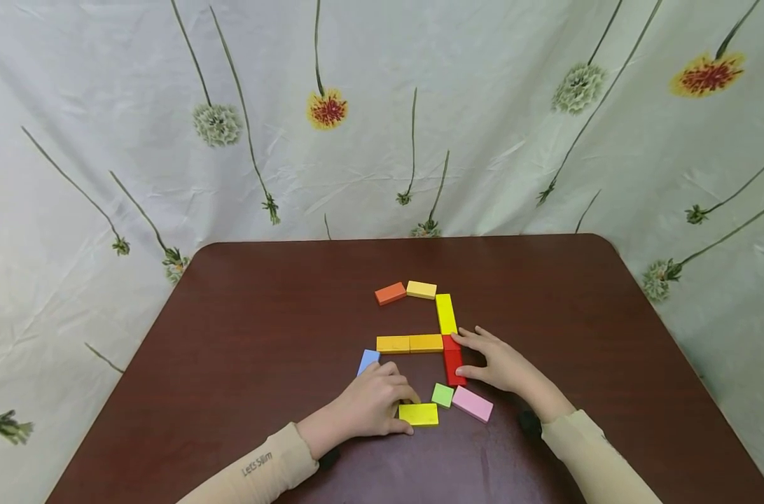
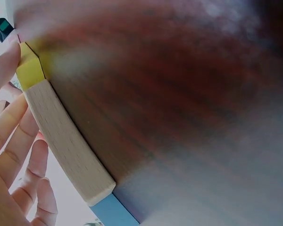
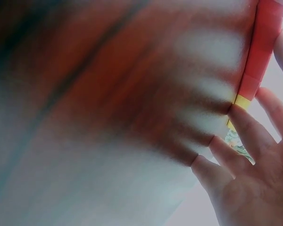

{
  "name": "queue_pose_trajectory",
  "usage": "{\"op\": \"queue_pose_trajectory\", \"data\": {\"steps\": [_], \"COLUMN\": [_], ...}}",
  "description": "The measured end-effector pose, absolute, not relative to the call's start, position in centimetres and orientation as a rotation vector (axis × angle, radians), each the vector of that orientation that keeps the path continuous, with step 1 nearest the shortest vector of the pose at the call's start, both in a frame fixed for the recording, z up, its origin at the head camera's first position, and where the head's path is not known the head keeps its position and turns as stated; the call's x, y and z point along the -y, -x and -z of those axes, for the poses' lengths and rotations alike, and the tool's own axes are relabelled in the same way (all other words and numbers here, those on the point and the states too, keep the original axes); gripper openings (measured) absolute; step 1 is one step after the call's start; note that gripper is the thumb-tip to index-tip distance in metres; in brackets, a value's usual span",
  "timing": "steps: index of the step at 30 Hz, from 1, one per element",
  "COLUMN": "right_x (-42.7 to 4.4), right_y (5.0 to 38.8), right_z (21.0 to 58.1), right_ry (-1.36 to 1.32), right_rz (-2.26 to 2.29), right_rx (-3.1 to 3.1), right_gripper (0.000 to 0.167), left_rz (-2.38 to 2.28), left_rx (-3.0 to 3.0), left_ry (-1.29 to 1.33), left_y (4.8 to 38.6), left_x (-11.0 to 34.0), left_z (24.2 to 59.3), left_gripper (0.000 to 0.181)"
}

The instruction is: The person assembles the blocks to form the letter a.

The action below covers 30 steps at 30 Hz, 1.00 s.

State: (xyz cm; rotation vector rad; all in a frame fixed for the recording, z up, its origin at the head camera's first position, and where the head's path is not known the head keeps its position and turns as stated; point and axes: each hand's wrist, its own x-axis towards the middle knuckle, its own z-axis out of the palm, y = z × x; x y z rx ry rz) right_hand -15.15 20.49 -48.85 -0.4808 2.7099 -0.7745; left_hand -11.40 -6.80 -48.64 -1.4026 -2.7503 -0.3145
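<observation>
In the head view my left hand (image 1: 377, 400) pinches a yellow block (image 1: 418, 414) between thumb and forefinger at the near side. The left wrist view shows a plain wood block (image 2: 68, 141) beside that hand, hidden from above by it, with a blue block (image 1: 368, 360) past its end. My right hand (image 1: 498, 362) lies beside two red blocks (image 1: 454, 367), its fingers spread and fairly straight. Its thumb touches the longer red block's right side, and its forefinger reaches the upper red one, near a tall yellow block (image 1: 446, 313).
Two orange-yellow blocks (image 1: 410, 344) run left from the red ones. Farther back lie an orange block (image 1: 391, 293) and a pale yellow block (image 1: 422, 290). A green block (image 1: 442, 395) and a pink block (image 1: 473, 404) sit nearer, on the dark table (image 1: 262, 329). Behind hangs a flowered cloth.
</observation>
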Motion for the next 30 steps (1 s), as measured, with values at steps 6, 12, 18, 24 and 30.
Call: {"op": "queue_pose_trajectory", "data": {"steps": [6, 12, 18, 24, 30], "right_x": [-20.5, -20.5, -20.5, -20.6, -20.5], "right_y": [15.1, 15.0, 15.0, 15.1, 15.1], "right_z": [49.0, 49.1, 48.9, 49.0, 49.0], "right_ry": [0.506, 0.521, 0.531, 0.532, 0.505], "right_rz": [0.800, 0.796, 0.803, 0.797, 0.807], "right_rx": [-2.721, -2.733, -2.738, -2.738, -2.740], "right_gripper": [0.067, 0.068, 0.067, 0.068, 0.068], "left_rz": [0.332, 0.381, 0.515, 0.560, 0.640], "left_rx": [2.770, 2.830, 2.805, 2.801, 3.035], "left_ry": [1.392, 1.347, 1.206, 0.992, 0.831], "left_y": [11.5, 11.3, 11.6, 12.6, 13.6], "left_x": [6.9, 7.0, 8.0, 10.4, 12.8], "left_z": [48.4, 48.2, 48.0, 47.6, 48.2], "left_gripper": [0.038, 0.044, 0.034, 0.035, 0.062]}}
